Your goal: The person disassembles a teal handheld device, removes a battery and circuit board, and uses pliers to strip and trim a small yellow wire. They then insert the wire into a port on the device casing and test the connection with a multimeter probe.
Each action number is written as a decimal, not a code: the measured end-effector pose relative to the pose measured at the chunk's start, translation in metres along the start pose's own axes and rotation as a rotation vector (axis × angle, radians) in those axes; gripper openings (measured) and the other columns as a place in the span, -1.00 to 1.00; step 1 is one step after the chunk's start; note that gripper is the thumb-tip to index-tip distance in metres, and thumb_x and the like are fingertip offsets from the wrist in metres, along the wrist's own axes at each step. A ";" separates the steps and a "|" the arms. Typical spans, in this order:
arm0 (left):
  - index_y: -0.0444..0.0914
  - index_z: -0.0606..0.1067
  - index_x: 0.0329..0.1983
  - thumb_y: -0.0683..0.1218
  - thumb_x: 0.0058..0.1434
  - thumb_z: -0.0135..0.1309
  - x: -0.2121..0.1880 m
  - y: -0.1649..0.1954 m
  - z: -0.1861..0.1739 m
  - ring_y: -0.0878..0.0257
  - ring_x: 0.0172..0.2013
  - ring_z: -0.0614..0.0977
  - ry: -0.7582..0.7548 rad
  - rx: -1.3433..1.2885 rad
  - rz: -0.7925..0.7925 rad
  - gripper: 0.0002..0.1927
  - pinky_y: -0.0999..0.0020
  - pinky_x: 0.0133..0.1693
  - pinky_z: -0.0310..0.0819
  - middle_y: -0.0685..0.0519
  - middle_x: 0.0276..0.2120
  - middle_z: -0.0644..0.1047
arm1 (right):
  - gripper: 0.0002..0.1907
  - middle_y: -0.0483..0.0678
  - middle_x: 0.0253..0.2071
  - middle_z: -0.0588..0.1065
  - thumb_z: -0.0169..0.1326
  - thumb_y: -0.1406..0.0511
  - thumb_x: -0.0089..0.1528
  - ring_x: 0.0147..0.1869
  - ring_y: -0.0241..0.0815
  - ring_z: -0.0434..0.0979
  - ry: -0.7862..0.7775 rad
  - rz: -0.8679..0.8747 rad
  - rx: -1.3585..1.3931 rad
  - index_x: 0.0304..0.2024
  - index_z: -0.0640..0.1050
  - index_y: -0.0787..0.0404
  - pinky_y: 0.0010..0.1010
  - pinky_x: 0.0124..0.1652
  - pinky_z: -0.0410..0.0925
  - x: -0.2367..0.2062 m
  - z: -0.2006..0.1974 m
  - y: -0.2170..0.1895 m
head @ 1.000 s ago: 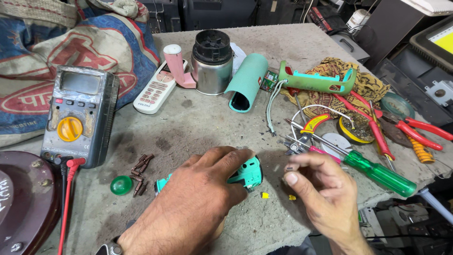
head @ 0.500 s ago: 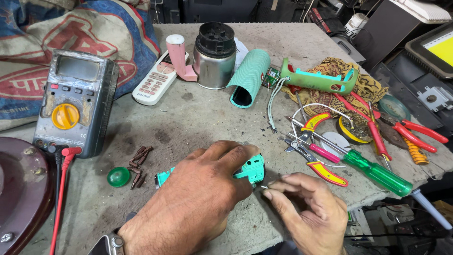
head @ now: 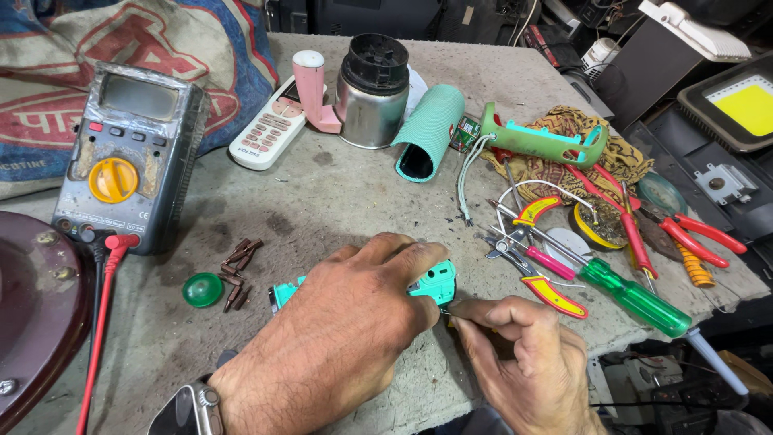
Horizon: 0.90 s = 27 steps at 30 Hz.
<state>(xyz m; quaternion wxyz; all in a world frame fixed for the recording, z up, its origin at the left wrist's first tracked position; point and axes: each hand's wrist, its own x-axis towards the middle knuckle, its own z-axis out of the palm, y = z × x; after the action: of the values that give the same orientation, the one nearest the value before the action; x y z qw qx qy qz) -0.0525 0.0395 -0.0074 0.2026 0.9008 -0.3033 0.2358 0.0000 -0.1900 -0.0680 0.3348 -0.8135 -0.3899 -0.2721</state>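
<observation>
on the grey table [head: 338,201] we press our left hand [head: 346,322] flat over the teal part [head: 431,283], fingers closed on it. our right hand [head: 523,362] pinches a thin tool at its edge. near us lie a green cap [head: 202,289], brown screws [head: 238,259] and a green screwdriver [head: 636,296].

grey multimeter [head: 121,153] left, blank grey screen | printed blue-red sack [head: 161,56] behind | yellow panel [head: 745,105] far right

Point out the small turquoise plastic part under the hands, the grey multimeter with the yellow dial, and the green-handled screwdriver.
small turquoise plastic part [head: 436,282], head view, its exposed right end.
grey multimeter with yellow dial [head: 113,179], head view, on the dial.
green-handled screwdriver [head: 636,296], head view, middle of the handle.
</observation>
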 end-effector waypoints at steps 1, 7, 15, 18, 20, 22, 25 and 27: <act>-0.30 0.58 -0.44 -0.23 -0.18 0.09 0.001 0.000 -0.001 -0.10 0.16 0.48 -0.009 -0.013 -0.007 -0.81 0.05 0.03 0.46 -0.13 0.15 0.48 | -0.50 -0.01 -0.30 0.67 0.34 0.44 0.10 -0.30 -0.32 0.74 -0.004 -0.015 -0.009 -0.12 0.27 0.28 -0.52 -0.34 0.52 0.002 -0.001 -0.001; -0.31 0.56 -0.41 -0.26 -0.17 0.09 0.001 0.003 -0.004 -0.10 0.12 0.50 -0.003 -0.059 -0.022 -0.80 0.04 -0.03 0.48 -0.11 0.11 0.49 | -0.52 0.00 -0.31 0.65 0.36 0.46 0.09 -0.30 -0.23 0.74 -0.020 -0.137 -0.087 -0.16 0.29 0.28 -0.47 -0.35 0.52 0.009 -0.004 -0.008; -0.32 0.55 -0.40 -0.28 -0.20 0.11 0.002 0.004 -0.007 -0.10 0.05 0.51 -0.014 -0.100 -0.045 -0.77 0.03 -0.09 0.49 -0.08 0.02 0.50 | -0.52 -0.03 -0.46 0.60 0.42 0.42 0.03 -0.48 -0.20 0.65 -0.050 -0.159 -0.173 -0.22 0.34 0.27 -0.42 -0.48 0.44 0.008 -0.007 -0.010; -0.32 0.54 -0.38 -0.29 -0.22 0.12 0.003 0.003 -0.007 -0.10 0.05 0.51 -0.010 -0.107 -0.039 -0.75 0.04 -0.09 0.50 -0.07 0.01 0.50 | -0.52 -0.05 -0.50 0.57 0.42 0.41 0.01 -0.53 -0.19 0.61 -0.053 -0.156 -0.187 -0.24 0.34 0.27 -0.40 -0.50 0.42 0.008 -0.007 -0.009; -0.32 0.54 -0.38 -0.29 -0.23 0.12 0.002 0.004 -0.007 -0.11 0.05 0.51 -0.006 -0.114 -0.037 -0.73 0.04 -0.11 0.50 -0.08 0.01 0.51 | -0.53 -0.04 -0.51 0.55 0.41 0.41 0.02 -0.54 -0.18 0.60 -0.053 -0.163 -0.185 -0.25 0.34 0.27 -0.40 -0.50 0.42 0.007 -0.008 -0.009; -0.31 0.54 -0.37 -0.29 -0.23 0.12 0.002 0.004 -0.006 -0.11 0.06 0.51 -0.008 -0.120 -0.035 -0.73 0.05 -0.10 0.50 -0.07 0.02 0.51 | -0.54 -0.03 -0.52 0.53 0.41 0.42 0.02 -0.56 -0.18 0.58 -0.052 -0.167 -0.183 -0.26 0.34 0.27 -0.39 -0.51 0.40 0.007 -0.009 -0.011; -0.30 0.52 -0.36 -0.28 -0.21 0.11 0.001 0.003 -0.005 -0.10 0.09 0.52 -0.013 -0.127 -0.036 -0.74 0.07 -0.07 0.50 -0.08 0.05 0.51 | -0.54 -0.03 -0.53 0.53 0.42 0.42 0.02 -0.59 -0.19 0.56 -0.055 -0.133 -0.182 -0.29 0.34 0.26 -0.38 -0.53 0.39 0.008 -0.009 -0.013; -0.31 0.52 -0.37 -0.28 -0.21 0.10 0.001 0.003 -0.004 -0.10 0.09 0.52 -0.006 -0.129 -0.031 -0.74 0.09 -0.06 0.51 -0.09 0.07 0.51 | -0.54 -0.01 -0.51 0.54 0.42 0.42 0.01 -0.55 -0.15 0.58 -0.048 -0.136 -0.181 -0.28 0.34 0.26 -0.36 -0.50 0.40 0.009 -0.009 -0.014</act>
<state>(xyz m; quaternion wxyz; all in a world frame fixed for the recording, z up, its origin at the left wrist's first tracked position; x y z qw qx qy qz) -0.0545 0.0387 -0.0027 0.2630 0.8911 -0.3045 0.2099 -0.0084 -0.1860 -0.0512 0.2314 -0.8184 -0.4258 -0.3089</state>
